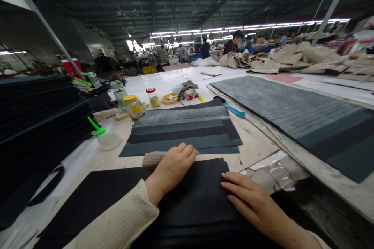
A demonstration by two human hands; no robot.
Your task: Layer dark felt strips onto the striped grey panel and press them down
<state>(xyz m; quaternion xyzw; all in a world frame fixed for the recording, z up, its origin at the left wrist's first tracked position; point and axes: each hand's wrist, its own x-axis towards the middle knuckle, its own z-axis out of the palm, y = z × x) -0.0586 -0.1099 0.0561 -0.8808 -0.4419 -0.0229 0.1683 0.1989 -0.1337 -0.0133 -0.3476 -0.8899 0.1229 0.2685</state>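
My left hand (175, 165) is closed, knuckles up, over the far part of a black smooth sheet (201, 202). What its fingers hold, if anything, is hidden beneath it. A beige ribbed piece (152, 159) shows just behind that wrist; its kind I cannot make out. My right hand (248, 194) lies with fingers stretched out and slightly spread, its fingertips on the sheet's right edge. Another black sheet (96, 198) extends to the left under my left sleeve. Beyond my hands lie grey and black layered panels (181, 126).
On the left stand a tall stack of dark sheets (37, 113) and a green-tipped squeeze bottle (106, 138). Farther back are a yellow-lidded jar (134, 107), a red-lidded jar (152, 97) and a blue-handled tool (234, 110). A large grey panel (292, 113) lies right; people work in the distance.
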